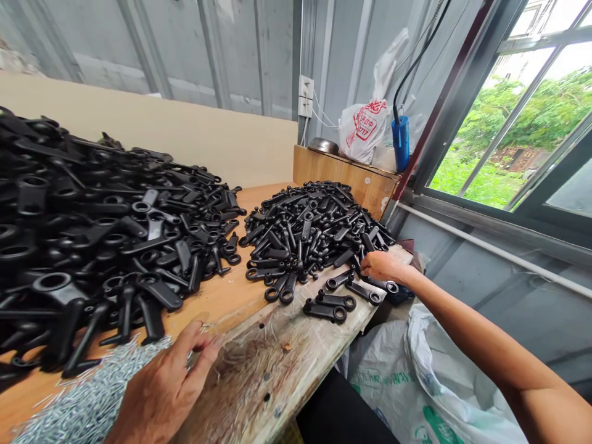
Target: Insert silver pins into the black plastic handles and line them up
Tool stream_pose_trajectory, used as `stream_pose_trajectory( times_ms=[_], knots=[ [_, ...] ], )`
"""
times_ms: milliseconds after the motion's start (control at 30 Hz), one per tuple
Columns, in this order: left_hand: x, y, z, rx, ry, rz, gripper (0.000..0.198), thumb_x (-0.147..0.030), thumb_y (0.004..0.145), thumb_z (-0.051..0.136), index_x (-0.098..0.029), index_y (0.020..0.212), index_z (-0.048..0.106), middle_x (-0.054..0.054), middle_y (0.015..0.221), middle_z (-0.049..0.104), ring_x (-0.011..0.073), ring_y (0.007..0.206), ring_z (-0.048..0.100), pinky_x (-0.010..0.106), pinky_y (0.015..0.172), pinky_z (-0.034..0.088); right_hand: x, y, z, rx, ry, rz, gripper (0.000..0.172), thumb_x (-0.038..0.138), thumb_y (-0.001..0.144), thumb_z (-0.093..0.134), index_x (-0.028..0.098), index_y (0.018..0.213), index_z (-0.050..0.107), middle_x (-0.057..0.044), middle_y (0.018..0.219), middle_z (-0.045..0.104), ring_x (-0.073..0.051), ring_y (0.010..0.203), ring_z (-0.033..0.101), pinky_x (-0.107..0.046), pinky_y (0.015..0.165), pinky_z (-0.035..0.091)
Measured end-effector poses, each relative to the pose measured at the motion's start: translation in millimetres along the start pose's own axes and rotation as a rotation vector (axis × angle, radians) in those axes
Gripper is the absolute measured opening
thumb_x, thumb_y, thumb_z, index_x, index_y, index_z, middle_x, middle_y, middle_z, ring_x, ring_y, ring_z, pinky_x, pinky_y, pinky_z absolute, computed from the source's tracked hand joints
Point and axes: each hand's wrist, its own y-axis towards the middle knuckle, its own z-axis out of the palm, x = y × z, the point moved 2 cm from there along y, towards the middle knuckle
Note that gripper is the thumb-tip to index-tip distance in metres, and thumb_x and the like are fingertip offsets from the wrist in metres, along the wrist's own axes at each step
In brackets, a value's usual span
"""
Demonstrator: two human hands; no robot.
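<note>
Two heaps of black levers (305,228) lie left and centre; completed share indeterminable. Left hand (169,379), lower left: fingertips close, grip unclear. Right hand (382,266), centre right: curled, grip hidden.

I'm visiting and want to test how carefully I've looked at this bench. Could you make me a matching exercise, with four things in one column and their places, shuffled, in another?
Things
1. Left hand
2. Right hand
3. Metal bowl
4. Large white sack

Places
A. At the right side of the smaller heap of black parts
B. Below the edge of the workbench
C. Next to the silvery pins
D. On the wooden ledge by the wall

Right pairs: 1-C, 2-A, 3-D, 4-B
</note>
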Motion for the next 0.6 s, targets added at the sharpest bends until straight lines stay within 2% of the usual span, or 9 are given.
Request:
stream_pose_trajectory(
  times_ms=[67, 167, 400, 600],
  knots=[
    [1.1, 0.0, 1.1, 0.053, -0.007, -0.034, 0.04, -0.052, 0.085, 0.024, -0.021, 0.1, 0.045, -0.006, 0.076, 0.066, 0.0123, 0.064, 0.064, 0.023, 0.054, 0.046, 8.4, 7.3, 7.6, -0.004, -0.009, 0.01, 0.023, 0.017, 0.074, 0.049, 0.018, 0.082, 0.07, -0.006, 0.079, 0.067, -0.017, 0.071, 0.062, -0.021, 0.059, 0.041],
    [0.3, 0.1, 0.2, 0.065, -0.026, -0.034, 0.041, -0.052, 0.085, 0.024, -0.021, 0.1, 0.045, -0.006, 0.075, 0.065, 0.0124, 0.065, 0.063, 0.023, 0.057, 0.046, 19.1, 11.4, 11.0, -0.022, -0.025, 0.033, 0.025, 0.02, 0.077, 0.048, 0.018, 0.089, 0.069, -0.008, 0.084, 0.067, -0.019, 0.075, 0.062, -0.023, 0.063, 0.043],
    [-3.3, 0.6, -0.1, 0.072, -0.026, -0.052, 0.043, -0.056, 0.084, 0.023, -0.022, 0.098, 0.045, -0.006, 0.075, 0.065, 0.0135, 0.065, 0.063, 0.024, 0.054, 0.044, 20.8, 12.0, -4.3, -0.075, -0.08, 0.097, 0.031, 0.036, 0.083, 0.043, 0.021, 0.096, 0.068, -0.01, 0.089, 0.066, -0.024, 0.084, 0.062, -0.03, 0.067, 0.045],
    [-1.7, 1.1, -0.3, 0.127, -0.033, -0.067, 0.043, -0.056, 0.083, 0.023, -0.022, 0.098, 0.045, -0.006, 0.073, 0.065, 0.014, 0.065, 0.064, 0.025, 0.056, 0.045, 28.7, 28.4, -5.9, -0.08, -0.117, 0.136, 0.026, 0.029, 0.076, 0.053, 0.018, 0.092, 0.069, -0.012, 0.091, 0.066, -0.026, 0.086, 0.062, -0.03, 0.067, 0.046]
  ],
)
